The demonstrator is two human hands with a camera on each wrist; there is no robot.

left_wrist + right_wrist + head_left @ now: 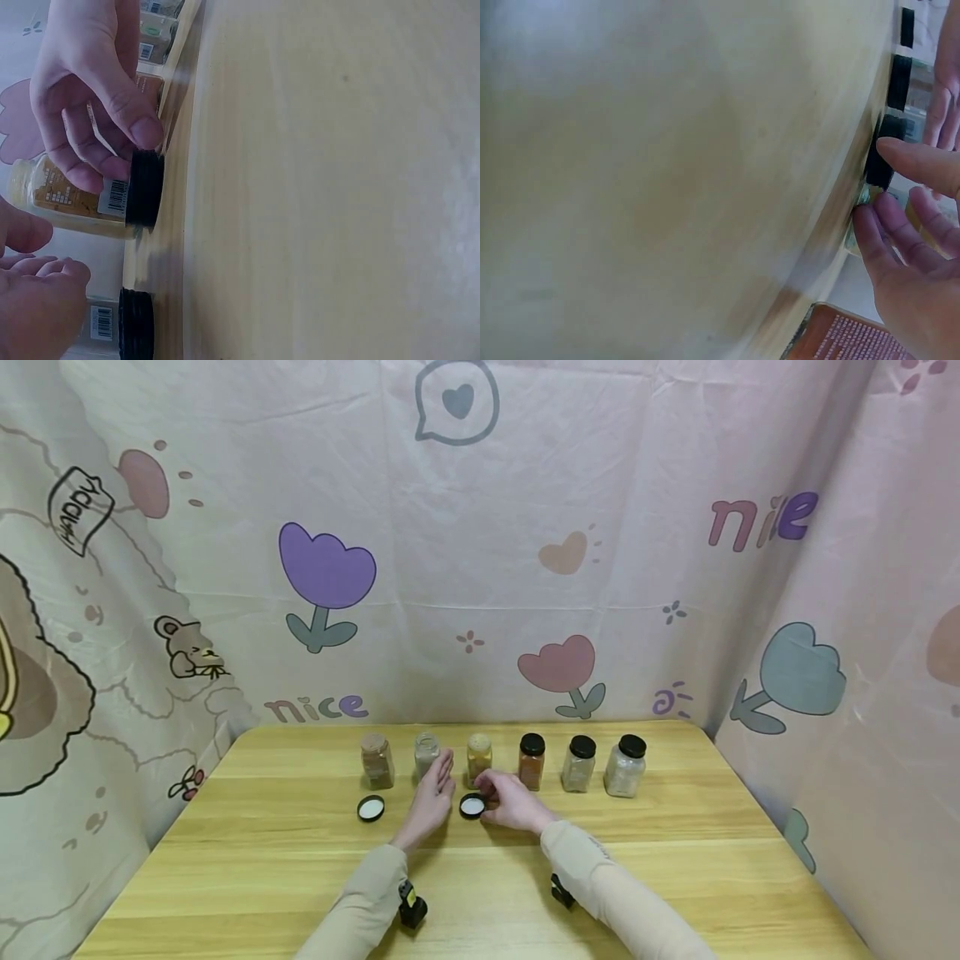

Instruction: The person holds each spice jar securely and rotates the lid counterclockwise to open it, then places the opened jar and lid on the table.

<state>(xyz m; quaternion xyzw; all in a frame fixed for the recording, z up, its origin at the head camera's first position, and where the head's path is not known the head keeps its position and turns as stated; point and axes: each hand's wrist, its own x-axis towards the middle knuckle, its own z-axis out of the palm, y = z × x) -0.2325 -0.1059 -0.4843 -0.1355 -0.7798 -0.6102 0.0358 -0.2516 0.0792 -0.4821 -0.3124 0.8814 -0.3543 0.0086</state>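
Note:
My right hand (pixel 516 802) is at the right side of an upturned black lid (pixel 472 807) with a white inside. Its thumb (pixel 142 131) touches or nearly touches the lid's rim, and the fingers are loosely bent. Behind that lid stands an uncapped jar of yellow powder (pixel 479 756). Fingers extended, my left hand (pixel 433 800) is in front of an uncapped clear jar (pixel 427 752) and holds nothing. Another black lid (pixel 136 326) lies before the clear jar, hidden by the left hand in the head view.
An uncapped jar of brown powder (pixel 377 764) stands at the row's left end, its lid (pixel 371 808) before it. To the right are a black-capped orange jar (pixel 531 766) and two black-capped pale jars, one at the end (pixel 626 772). A printed curtain (pixel 450 568) hangs behind the wooden table (pixel 247 852).

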